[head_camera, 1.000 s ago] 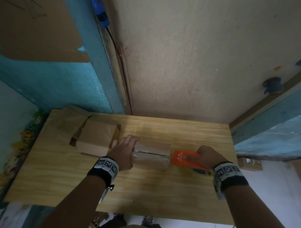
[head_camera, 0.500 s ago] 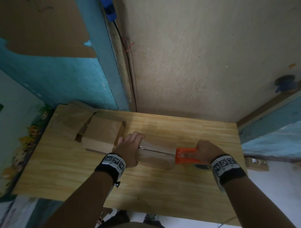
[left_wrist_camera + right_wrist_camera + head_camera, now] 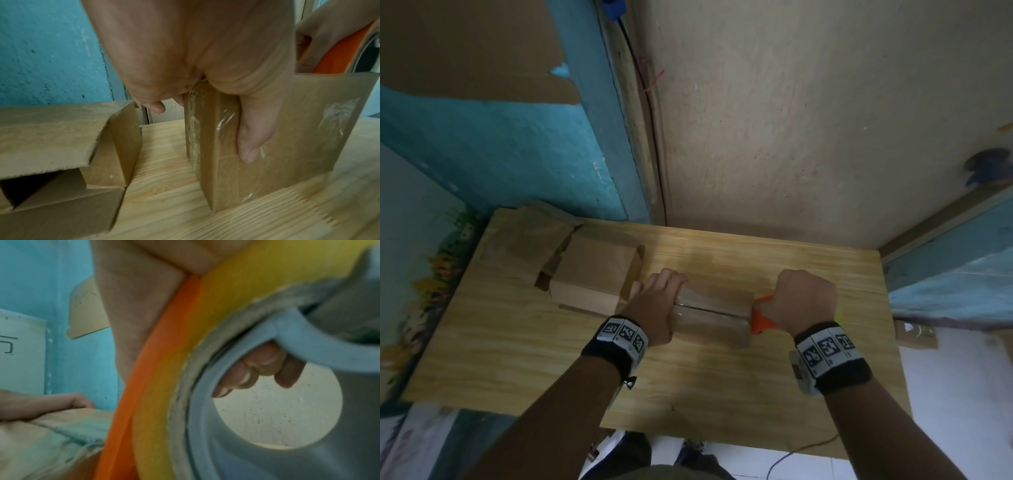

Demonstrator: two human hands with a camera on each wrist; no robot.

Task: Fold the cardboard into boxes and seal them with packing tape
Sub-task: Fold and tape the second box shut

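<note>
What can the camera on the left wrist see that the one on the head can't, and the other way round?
Only the left wrist view shows the thumb pressed on the box's side over wrinkled clear tape, and the dark opening of the unsealed box beside it. Only the head view shows both wrists, the whole wooden table and the walls behind. Both show the left hand on the box and the right hand with the orange tape dispenser at its other end.
</note>
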